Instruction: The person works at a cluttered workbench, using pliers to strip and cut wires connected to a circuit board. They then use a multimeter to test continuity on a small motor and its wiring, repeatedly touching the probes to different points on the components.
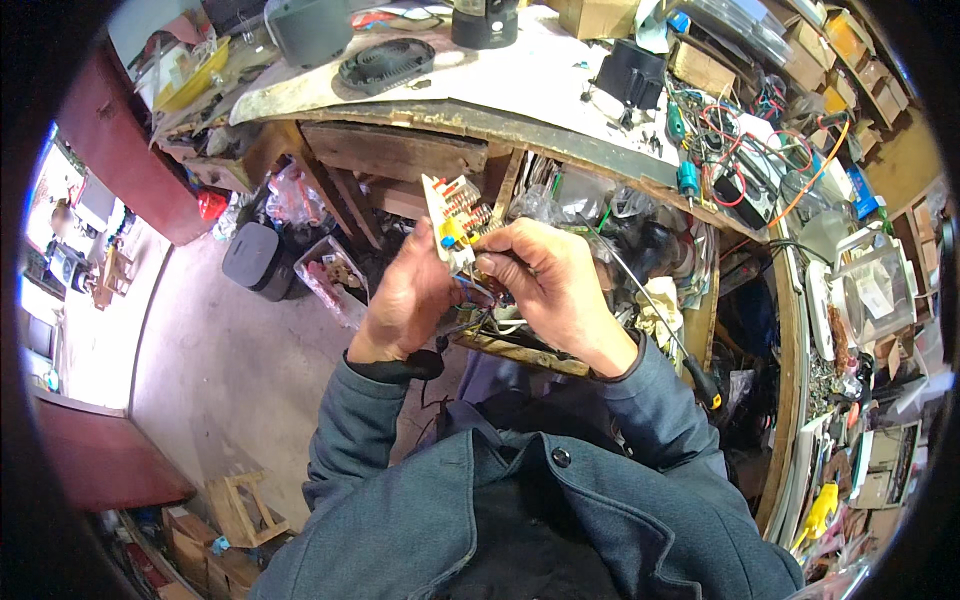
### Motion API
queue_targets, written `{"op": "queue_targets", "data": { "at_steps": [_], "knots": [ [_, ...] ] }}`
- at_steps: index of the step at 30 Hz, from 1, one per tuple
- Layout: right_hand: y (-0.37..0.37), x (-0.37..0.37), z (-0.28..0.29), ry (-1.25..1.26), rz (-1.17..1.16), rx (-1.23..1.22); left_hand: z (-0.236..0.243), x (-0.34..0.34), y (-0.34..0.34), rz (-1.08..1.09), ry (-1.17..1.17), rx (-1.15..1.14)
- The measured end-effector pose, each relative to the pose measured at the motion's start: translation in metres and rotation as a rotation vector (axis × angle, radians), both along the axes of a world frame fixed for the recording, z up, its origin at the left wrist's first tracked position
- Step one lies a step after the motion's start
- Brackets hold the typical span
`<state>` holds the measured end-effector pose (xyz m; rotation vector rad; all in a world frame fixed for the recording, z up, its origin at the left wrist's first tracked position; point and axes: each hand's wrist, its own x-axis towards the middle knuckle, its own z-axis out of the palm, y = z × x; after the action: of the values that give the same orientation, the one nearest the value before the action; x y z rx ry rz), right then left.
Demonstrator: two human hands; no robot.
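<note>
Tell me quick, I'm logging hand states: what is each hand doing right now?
Left hand: closed, holding the small white circuit board with red and yellow parts.
Right hand: fingers curled at the board's coloured wires; grip unclear.

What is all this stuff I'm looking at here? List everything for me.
circuit board: one, pale with red, yellow and blue parts, held up between both hands
thin wires: several, blue and white, under the board
workbench: one, pale worn top, across the upper view
fan grille: one, black, on the bench
loose cables: many, red, orange, black, right end of bench
wooden stool: one, light wood, floor at lower left
left hand: one, gripping the board
right hand: one, pinching at the board's lower edge
</note>
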<state>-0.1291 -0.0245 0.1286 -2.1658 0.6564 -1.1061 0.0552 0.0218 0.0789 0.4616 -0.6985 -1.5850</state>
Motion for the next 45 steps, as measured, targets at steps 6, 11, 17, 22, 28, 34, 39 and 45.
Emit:
{"op": "queue_targets", "data": {
  "at_steps": [6,11,17,22,28,34,39,45],
  "knots": [
    [0.012,-0.003,0.01,0.147,-0.018,-0.196,0.001,-0.004,-0.005,0.088,-0.019,0.011],
    [0.019,-0.006,-0.011,0.089,-0.107,-0.36,-0.004,-0.01,-0.005,0.23,-0.138,-0.111],
    [0.027,-0.011,-0.012,-0.091,-0.129,-0.228,-0.021,-0.001,-0.001,0.31,-0.316,-0.226],
    [0.027,-0.016,-0.005,-0.125,-0.122,-0.18,-0.045,0.007,-0.009,0.27,-0.092,-0.265],
    [0.018,-0.03,-0.024,-0.386,0.007,0.316,-0.026,0.004,-0.01,0.272,0.179,-0.226],
    [0.019,-0.048,-0.022,-0.114,0.183,0.091,-0.025,0.012,-0.009,0.302,0.295,-0.105],
    [0.02,-0.05,-0.029,-0.163,0.204,0.095,-0.019,0.016,-0.012,0.291,0.297,-0.068],
    [0.016,-0.05,-0.025,-0.148,0.29,0.115,-0.016,0.022,-0.014,0.19,0.36,-0.127]
  ]
}}
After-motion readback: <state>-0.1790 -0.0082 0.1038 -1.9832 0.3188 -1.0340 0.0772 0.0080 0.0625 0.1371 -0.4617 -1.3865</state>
